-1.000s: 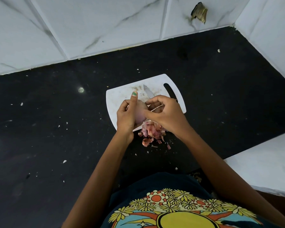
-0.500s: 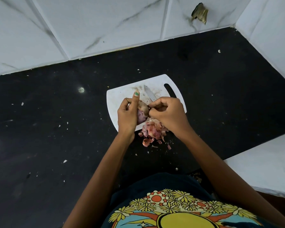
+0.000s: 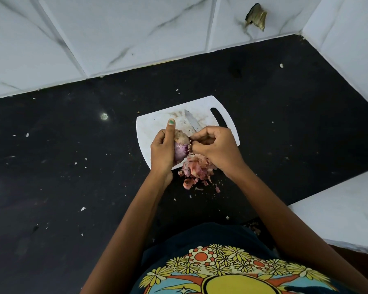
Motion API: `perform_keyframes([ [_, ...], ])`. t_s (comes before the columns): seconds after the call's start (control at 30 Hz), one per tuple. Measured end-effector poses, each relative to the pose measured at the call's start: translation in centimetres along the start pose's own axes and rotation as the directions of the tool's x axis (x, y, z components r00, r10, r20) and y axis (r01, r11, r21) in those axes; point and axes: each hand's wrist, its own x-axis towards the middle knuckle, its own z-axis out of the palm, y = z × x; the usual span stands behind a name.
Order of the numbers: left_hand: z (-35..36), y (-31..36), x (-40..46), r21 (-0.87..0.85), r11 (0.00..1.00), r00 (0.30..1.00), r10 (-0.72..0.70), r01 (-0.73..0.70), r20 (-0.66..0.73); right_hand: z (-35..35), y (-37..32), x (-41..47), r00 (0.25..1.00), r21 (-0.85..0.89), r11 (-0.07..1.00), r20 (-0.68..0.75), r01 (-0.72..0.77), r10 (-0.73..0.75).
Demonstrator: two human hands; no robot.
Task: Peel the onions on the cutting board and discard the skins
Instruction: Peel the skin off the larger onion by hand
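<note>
My left hand (image 3: 162, 148) wraps around the onion (image 3: 181, 148), thumb raised with its green nail showing, and holds it just above the near part of the white cutting board (image 3: 152, 127). Most of the onion sits behind my palm; I see only its tan top and a purple flank. My right hand (image 3: 214, 148) has its fingers curled in tight, the fingertips (image 3: 192, 146) pinching at a bit of skin on the onion's right side, though the pinched piece itself is too small and covered to make out. A knife (image 3: 190, 122) lies on the board beyond my knuckles; only the blade shows, the handle hidden under my right hand. A heap of pink and purple skins (image 3: 197, 169) lies at the board's near edge, spilling onto the black counter (image 3: 62, 166), partly covered by my right wrist.
</note>
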Motion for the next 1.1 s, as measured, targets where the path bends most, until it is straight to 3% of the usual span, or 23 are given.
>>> perform_keyframes([
  [0.1,-0.1,0.0,0.0,-0.036,0.999,0.999,-0.035,0.036,0.010,-0.2,-0.2,-0.1,0.999,0.086,0.995,0.038,-0.041,0.037],
  [0.27,-0.2,-0.1,0.1,-0.058,0.995,0.997,-0.083,0.083,0.005,0.2,-0.3,-0.7,0.999,0.006,1.000,0.046,-0.004,0.004],
  [0.47,-0.4,0.4,-0.3,-0.169,0.948,0.960,-0.249,0.269,0.129,-0.3,0.3,-0.2,0.992,0.252,0.960,0.070,-0.124,0.109],
  [0.57,-0.3,0.5,-0.4,-0.222,0.921,0.942,-0.283,0.320,0.181,-0.2,1.2,0.0,0.993,0.170,0.979,0.000,-0.114,0.116],
  [0.73,-0.5,0.6,-0.3,-0.277,0.894,0.929,-0.300,0.353,0.216,-0.1,2.7,0.3,0.998,-0.175,0.983,-0.017,-0.057,0.054],
  [0.83,-0.5,0.4,-0.3,-0.210,0.932,0.952,-0.269,0.296,0.148,0.1,3.0,0.2,1.000,-0.296,0.955,0.003,-0.007,0.008],
  [0.93,-0.3,0.3,-0.3,-0.099,0.978,0.982,-0.180,0.185,0.052,0.1,2.3,0.1,1.000,-0.302,0.953,0.004,0.016,-0.016],
  [1.1,-0.2,-0.1,0.0,0.034,0.999,0.999,0.025,-0.023,-0.045,-0.5,-0.6,-0.1,0.997,-0.053,0.999,0.075,0.010,-0.006],
])
